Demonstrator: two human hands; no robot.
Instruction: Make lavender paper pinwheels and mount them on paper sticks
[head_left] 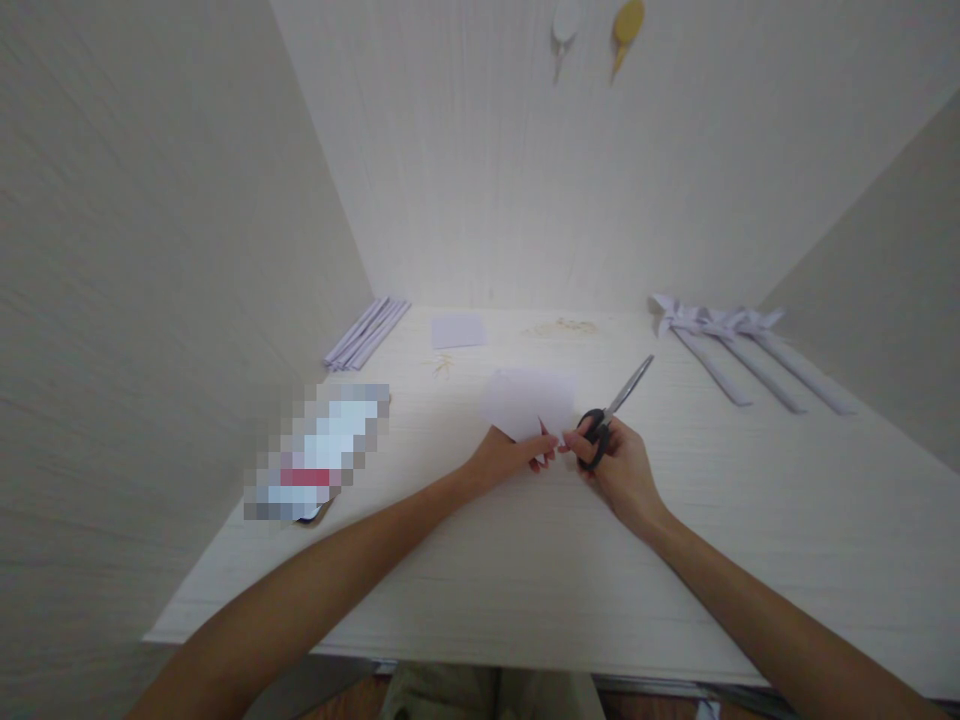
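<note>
A white sheet of paper is in my left hand, its near edge pinched between thumb and fingers. My right hand is closed around the black handles of a pair of scissors. The metal blades point up and to the right, away from the sheet, and look closed. My right thumb and fingertips meet the near right part of the paper, close to my left fingertips. Whether they pinch a flap of it is too small to make out.
Rolled paper sticks lie at the back left, behind a blurred phone-like device. Another white sheet and thin yellowish bits lie nearby. Three paper pinwheels rest back right. A yellow hook hangs on the wall.
</note>
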